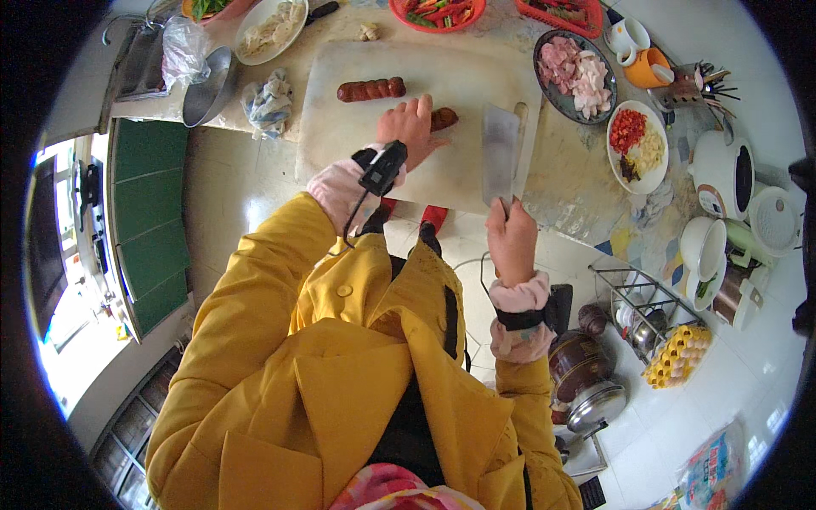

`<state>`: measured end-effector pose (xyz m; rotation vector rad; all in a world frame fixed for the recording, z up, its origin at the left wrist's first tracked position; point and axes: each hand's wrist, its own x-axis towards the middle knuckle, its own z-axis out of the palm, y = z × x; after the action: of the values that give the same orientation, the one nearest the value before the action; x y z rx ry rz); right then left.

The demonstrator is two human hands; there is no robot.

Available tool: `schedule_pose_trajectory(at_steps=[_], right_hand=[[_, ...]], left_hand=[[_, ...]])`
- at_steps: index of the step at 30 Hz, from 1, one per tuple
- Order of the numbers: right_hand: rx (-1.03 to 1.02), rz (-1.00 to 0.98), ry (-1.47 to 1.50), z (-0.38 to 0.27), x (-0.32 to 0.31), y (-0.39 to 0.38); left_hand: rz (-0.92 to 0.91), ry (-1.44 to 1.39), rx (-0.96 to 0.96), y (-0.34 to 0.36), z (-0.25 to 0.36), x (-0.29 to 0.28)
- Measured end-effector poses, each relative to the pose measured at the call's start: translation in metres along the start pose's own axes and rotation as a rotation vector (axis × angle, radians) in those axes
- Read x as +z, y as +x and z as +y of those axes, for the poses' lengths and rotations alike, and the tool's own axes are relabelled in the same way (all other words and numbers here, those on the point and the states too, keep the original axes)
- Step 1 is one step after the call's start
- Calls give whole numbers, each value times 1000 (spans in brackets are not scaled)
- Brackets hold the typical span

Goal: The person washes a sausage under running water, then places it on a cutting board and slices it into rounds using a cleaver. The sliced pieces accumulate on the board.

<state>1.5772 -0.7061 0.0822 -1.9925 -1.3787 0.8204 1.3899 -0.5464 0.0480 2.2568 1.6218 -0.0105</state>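
My left hand [408, 129] is on the white cutting board [340, 140], its fingers closed over a dark red sausage [443, 118]. Only the sausage's right end shows past my thumb and fingers. Farther back and a little left, another dark red sausage [371, 89] lies on the board, with lines across it. My right hand [512, 242] is wrapped round the handle of a cleaver [500, 153]. The broad blade points away from me over the board's right side, apart from the sausage under my left hand.
Right of the board are a dark plate of sliced meat [539, 64] and a white plate of chopped red and pale pieces [638, 185]. A crumpled cloth [268, 104] and metal bowl [206, 89] are at left. Behind stands a red basket of peppers [438, 29].
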Motion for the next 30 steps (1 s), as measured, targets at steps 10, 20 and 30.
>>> schedule_pose_trajectory(at_steps=[10, 20, 30], right_hand=[[64, -116, -292, -19, 21, 26], [8, -186, -272, -34, -8, 38], [-17, -303, -350, -49, -25, 49]], left_hand=[[267, -220, 427, -9, -23, 24], [332, -299, 508, -4, -20, 29], [414, -370, 499, -7, -16, 26]])
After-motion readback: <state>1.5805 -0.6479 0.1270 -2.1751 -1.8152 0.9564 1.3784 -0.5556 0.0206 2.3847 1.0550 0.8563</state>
